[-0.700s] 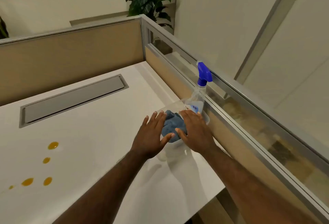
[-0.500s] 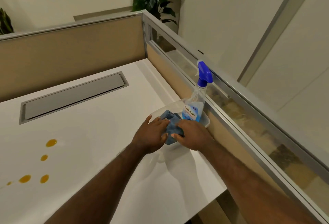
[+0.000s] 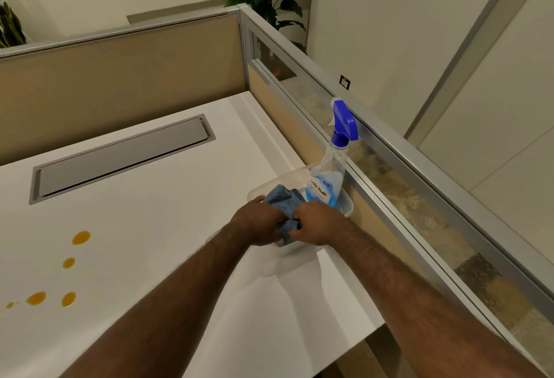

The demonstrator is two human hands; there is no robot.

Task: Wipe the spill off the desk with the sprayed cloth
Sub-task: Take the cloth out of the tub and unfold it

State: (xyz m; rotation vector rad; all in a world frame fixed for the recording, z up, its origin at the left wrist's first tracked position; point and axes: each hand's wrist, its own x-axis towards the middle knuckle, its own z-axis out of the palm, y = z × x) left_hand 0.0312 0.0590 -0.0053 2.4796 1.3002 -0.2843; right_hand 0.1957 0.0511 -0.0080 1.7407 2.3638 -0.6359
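A folded blue cloth (image 3: 283,200) lies in a clear plastic tub (image 3: 349,208) at the desk's right edge. My left hand (image 3: 260,221) and my right hand (image 3: 318,221) both close their fingers on the cloth inside the tub. A spray bottle (image 3: 328,179) with a blue trigger head stands upright in the tub's far corner, just beyond my right hand. The spill (image 3: 81,237) is several orange drops on the white desk (image 3: 168,227), far to the left of both hands.
A grey cable hatch (image 3: 120,155) is set into the desk at the back. Tan partition panels (image 3: 120,83) with metal rails wall the desk at the back and right. The desk's front edge runs at the lower right.
Both hands went from lying flat over the cloth to curling their fingers around it in the tub. The view has tilted a little.
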